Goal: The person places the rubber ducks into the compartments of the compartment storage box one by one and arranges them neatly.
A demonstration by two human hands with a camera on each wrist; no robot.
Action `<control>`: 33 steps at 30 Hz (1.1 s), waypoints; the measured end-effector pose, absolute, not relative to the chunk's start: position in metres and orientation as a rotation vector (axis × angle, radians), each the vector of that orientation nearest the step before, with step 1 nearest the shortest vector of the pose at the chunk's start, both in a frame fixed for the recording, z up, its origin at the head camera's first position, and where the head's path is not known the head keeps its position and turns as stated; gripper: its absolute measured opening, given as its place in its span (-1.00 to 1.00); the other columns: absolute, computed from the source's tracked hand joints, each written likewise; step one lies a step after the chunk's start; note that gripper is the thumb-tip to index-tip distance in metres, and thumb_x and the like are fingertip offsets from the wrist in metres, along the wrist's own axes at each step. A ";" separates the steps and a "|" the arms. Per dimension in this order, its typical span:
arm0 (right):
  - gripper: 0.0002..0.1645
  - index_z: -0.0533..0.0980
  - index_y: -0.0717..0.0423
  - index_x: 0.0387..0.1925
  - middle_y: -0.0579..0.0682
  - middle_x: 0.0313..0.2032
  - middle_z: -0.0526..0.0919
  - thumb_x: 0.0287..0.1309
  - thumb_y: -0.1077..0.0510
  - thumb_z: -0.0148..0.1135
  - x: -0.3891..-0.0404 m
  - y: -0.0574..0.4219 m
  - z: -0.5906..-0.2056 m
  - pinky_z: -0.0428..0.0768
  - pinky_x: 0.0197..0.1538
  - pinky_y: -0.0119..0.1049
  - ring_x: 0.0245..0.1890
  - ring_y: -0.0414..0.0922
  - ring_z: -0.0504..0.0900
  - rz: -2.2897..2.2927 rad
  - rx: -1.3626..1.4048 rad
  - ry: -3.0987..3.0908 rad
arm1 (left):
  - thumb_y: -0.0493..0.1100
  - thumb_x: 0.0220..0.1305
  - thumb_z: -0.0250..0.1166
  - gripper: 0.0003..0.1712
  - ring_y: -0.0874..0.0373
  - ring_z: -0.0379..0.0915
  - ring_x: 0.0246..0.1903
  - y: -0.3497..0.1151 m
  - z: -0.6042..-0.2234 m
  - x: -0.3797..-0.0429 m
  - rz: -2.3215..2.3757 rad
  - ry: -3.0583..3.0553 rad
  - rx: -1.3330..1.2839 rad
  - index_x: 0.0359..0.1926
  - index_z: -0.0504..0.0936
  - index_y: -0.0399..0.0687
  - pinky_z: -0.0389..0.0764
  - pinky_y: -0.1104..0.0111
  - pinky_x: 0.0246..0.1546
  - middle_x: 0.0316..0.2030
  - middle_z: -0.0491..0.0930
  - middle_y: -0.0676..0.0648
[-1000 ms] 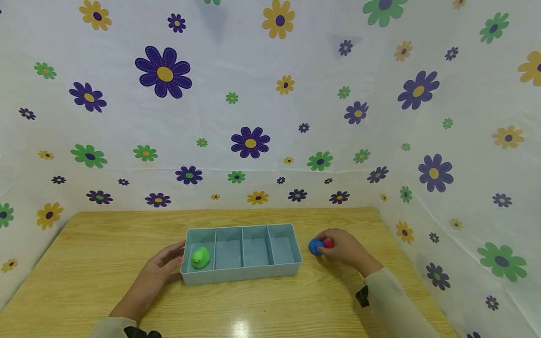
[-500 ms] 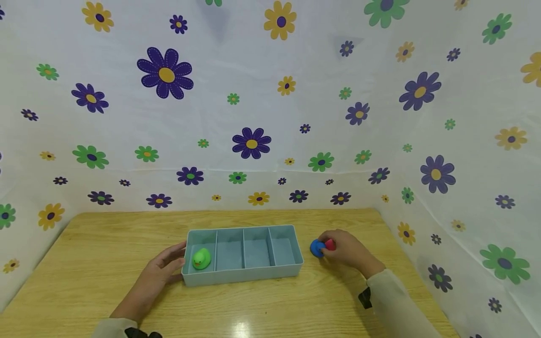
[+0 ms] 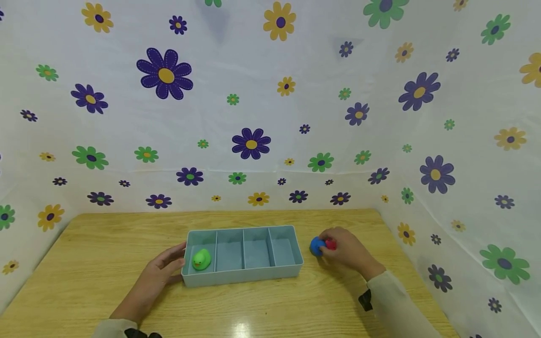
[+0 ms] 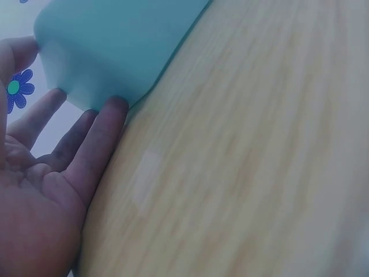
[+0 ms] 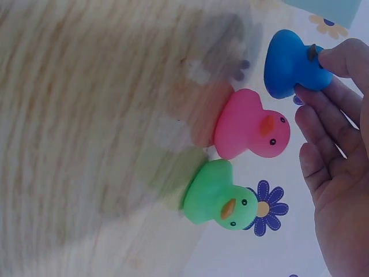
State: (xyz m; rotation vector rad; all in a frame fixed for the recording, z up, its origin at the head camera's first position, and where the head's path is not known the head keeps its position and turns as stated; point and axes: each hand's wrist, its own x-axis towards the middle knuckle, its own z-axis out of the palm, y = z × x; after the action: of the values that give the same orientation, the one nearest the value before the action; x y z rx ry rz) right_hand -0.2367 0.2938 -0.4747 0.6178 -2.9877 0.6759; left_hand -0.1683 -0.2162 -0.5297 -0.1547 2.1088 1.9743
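Clearly pinched blue duck (image 5: 282, 66), 2nd grn duck (image 5: 210, 193), R-wrist only

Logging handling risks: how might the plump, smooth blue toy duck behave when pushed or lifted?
The plump blue toy duck is probably light, being small beside the right hand. Smooth, it might slip; its broad body suggests little tipping.

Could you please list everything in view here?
Table: one, wood-coloured, foreground.
Tray: one, pale blue, on the table.
Blue duck: one, blue, right of the tray.
Pink duck: one, pink, right of the tray.
Green ducks: two, green, one in the tray's leftmost compartment, one beside the pink duck.
Flowered sheeting: count unclear, white, behind and beside the table.
Sleeves: two, cream, on the arms.
Wrist devices: two, black, at the cuffs.
Left grip: one, touching the tray's left end.
Right grip: one, pinching the blue duck.
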 end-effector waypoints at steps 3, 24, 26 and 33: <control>-0.79 0.67 0.09 -0.11 0.00 -0.05 0.73 0.23 0.15 0.44 -0.238 0.293 -0.472 0.66 0.17 0.09 0.01 0.05 0.66 0.696 0.585 -2.989 | 0.10 0.53 0.22 -0.26 -0.19 0.17 0.48 -0.217 -0.530 -0.168 1.971 2.109 -0.140 0.59 0.23 0.08 0.64 0.08 0.22 0.55 0.19 -0.16; -0.79 0.68 0.10 -0.10 -0.08 -0.16 0.74 0.24 0.16 0.44 -0.239 0.264 -0.439 0.71 0.07 0.07 -0.10 0.02 0.72 0.696 0.804 -2.830 | 0.08 0.52 0.23 -0.26 -0.18 0.22 0.45 -0.218 -0.530 -0.168 1.990 2.098 -0.124 0.58 0.23 0.05 0.66 0.11 0.18 0.53 0.21 -0.18; -0.78 0.68 0.09 -0.08 -0.09 -0.15 0.74 0.24 0.16 0.43 -0.238 0.258 -0.435 0.71 0.06 0.06 -0.10 -0.02 0.72 0.703 0.820 -2.822 | 0.08 0.52 0.23 -0.26 -0.18 0.22 0.45 -0.217 -0.531 -0.168 1.995 2.094 -0.122 0.59 0.23 0.04 0.66 0.10 0.19 0.54 0.21 -0.19; -0.78 0.69 0.08 -0.07 -0.09 -0.13 0.75 0.25 0.17 0.42 -0.237 0.236 -0.426 0.73 0.05 0.03 -0.10 -0.05 0.72 0.770 0.881 -2.754 | 0.05 0.53 0.22 -0.26 -0.19 0.22 0.46 -0.217 -0.531 -0.167 2.000 2.094 -0.124 0.59 0.22 0.04 0.65 0.09 0.20 0.54 0.21 -0.20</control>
State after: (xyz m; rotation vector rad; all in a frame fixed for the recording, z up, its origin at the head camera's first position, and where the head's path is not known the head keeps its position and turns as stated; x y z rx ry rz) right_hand -0.2366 0.2357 -0.4258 0.8806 -2.7538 0.7700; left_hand -0.1671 -0.2172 -0.5306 -0.1236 2.0935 1.9996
